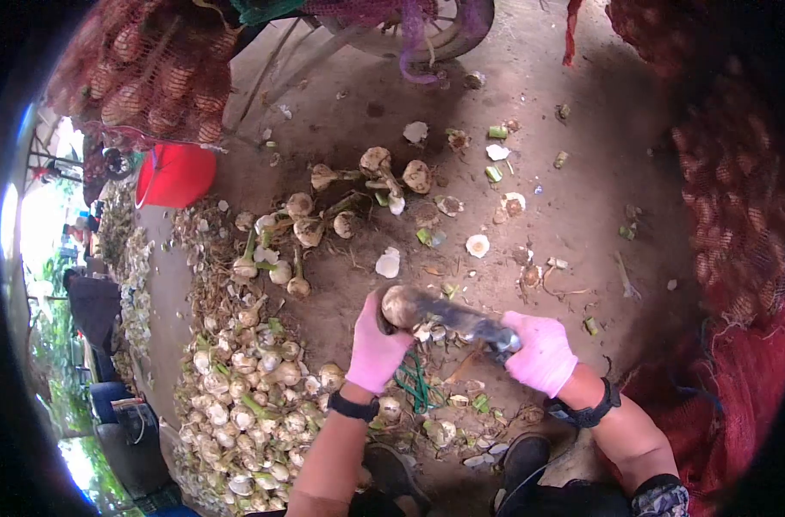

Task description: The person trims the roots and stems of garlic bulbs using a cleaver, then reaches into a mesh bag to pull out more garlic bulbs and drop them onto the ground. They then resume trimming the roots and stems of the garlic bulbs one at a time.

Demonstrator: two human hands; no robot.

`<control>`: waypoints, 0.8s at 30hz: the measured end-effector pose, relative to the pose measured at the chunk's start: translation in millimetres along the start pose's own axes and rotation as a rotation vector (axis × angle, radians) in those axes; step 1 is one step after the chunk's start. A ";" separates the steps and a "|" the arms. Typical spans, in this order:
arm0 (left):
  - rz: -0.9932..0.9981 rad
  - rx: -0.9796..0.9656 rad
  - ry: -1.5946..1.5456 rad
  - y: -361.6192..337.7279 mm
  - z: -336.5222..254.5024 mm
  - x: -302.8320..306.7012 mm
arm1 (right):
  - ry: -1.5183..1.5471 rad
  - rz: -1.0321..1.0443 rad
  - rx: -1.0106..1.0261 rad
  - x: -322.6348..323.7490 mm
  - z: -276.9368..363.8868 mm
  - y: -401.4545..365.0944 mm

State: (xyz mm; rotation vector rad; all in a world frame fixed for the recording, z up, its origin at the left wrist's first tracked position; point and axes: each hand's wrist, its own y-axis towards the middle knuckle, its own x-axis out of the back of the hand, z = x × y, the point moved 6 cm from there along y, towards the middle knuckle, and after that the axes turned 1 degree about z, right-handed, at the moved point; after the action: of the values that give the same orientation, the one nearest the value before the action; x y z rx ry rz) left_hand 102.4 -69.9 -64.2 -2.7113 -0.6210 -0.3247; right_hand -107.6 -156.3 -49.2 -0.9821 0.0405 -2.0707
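My left hand [378,346], in a pink glove, is closed around a garlic bulb [401,305]. My right hand [539,353], also gloved in pink, grips a dark cutting tool [463,317] that looks like shears, smeared by motion. The tool stretches from the right hand to the bulb and overlaps it in this view. A pile of trimmed garlic bulbs [237,405] lies on the ground beside my left forearm. Beyond the hands, several garlic bulbs with stalks [308,231] lie in a loose cluster.
Red mesh sacks of garlic stand at upper left [155,86] and right [737,224]. A red bucket [177,175] is at left, a wheel [440,39] at the top. Green twine [418,388] lies near my shoes [523,461]. Another person's legs [121,431] show at left.
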 end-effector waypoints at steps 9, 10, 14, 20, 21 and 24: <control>0.147 -0.033 -0.188 -42.4 -51.7 -33.0 | -0.140 0.014 0.257 9.7 43.5 -21.4; 0.164 0.014 -0.228 -43.9 -52.3 -32.6 | -0.137 0.002 0.299 11.3 47.5 -25.8; 0.077 -0.162 0.113 -51.0 -69.3 -32.6 | -0.155 -0.023 0.354 5.4 45.9 -30.8; 0.011 -0.117 0.152 -68.6 -56.2 -37.4 | -0.151 -0.105 0.431 -9.4 31.9 -32.2; 0.015 -0.145 0.175 -72.0 -54.1 -38.2 | -0.151 -0.105 0.434 -12.4 27.8 -30.1; 0.077 0.056 -0.044 -83.1 -39.3 -39.0 | -0.087 -0.197 0.076 -10.8 -17.1 -9.1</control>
State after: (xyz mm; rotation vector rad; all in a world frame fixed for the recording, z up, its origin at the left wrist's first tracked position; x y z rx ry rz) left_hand 24.6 -29.0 -16.8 -2.6864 -0.5284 -0.2252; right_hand -121.1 -148.0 -64.8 -1.0635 -0.1852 -2.1875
